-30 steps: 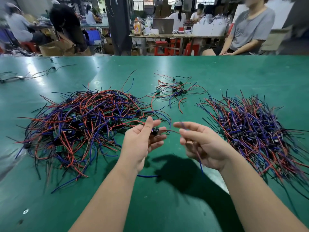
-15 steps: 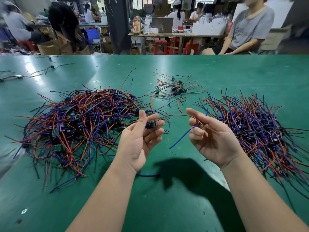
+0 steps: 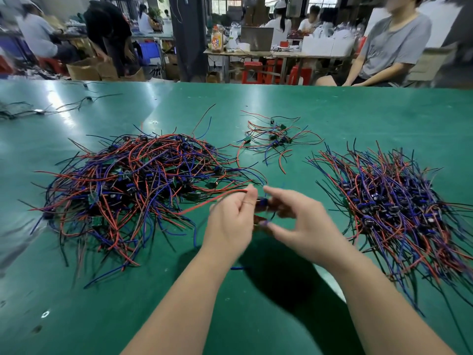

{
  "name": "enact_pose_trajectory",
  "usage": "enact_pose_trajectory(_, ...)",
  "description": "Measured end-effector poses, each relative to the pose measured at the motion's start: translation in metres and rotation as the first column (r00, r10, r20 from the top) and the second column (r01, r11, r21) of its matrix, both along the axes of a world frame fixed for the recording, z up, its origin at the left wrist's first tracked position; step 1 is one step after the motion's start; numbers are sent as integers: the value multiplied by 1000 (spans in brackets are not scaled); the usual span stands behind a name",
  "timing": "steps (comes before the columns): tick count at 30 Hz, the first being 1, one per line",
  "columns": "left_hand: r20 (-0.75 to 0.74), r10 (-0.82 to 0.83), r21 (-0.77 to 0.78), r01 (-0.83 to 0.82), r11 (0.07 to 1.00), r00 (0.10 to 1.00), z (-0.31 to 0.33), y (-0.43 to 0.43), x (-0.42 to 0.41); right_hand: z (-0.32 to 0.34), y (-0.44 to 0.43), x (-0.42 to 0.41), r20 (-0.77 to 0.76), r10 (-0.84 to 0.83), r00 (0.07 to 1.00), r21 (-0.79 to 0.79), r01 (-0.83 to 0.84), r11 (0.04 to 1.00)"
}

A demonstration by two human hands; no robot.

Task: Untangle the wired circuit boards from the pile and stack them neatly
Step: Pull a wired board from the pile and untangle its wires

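Note:
A big tangled pile (image 3: 133, 188) of small circuit boards with red, blue and black wires lies on the left of the green table (image 3: 358, 119). A combed-out stack (image 3: 399, 208) of the same boards lies on the right. Between them, above the table, my left hand (image 3: 230, 224) and my right hand (image 3: 302, 226) meet around one small wired board (image 3: 261, 204). The left pinches its red wire, which trails left toward the pile. The right, blurred by motion, curls thumb and fingers round the board.
A small loose cluster (image 3: 273, 139) of wired boards lies farther back at the centre. A few stray wires (image 3: 38, 111) lie at the far left. A seated person (image 3: 391, 47) is beyond the far edge on the right, with workers and benches behind.
My right hand has swung left from holding out the wire ends and closed in on the board at my left hand. The red wire now trails left.

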State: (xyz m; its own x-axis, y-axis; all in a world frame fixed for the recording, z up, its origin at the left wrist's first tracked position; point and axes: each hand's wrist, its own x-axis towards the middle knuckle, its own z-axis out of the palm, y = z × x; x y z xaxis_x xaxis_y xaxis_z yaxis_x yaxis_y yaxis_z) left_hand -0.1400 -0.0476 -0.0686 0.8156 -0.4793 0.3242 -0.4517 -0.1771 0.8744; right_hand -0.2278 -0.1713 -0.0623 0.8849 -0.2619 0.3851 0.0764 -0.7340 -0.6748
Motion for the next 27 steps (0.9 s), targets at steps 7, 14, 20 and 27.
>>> enact_pose_trajectory(7,144,-4,115,-13,993,990,2,0,-4,15,-4,7,-54,-49,997,86,53,995)
enact_pose_trajectory(14,-33,76,188,-69,980,997,-3,4,11,85,-74,90,-218,-527,821,-63,527,847)
enact_pose_trajectory(20,-6,99,272,-94,958,995,-2,5,5,111,-103,144,-403,-512,759,-328,403,854)
enact_pose_trajectory(27,24,74,345,-78,935,997,-6,4,6,68,-31,149,-454,-142,880,-410,-65,910)
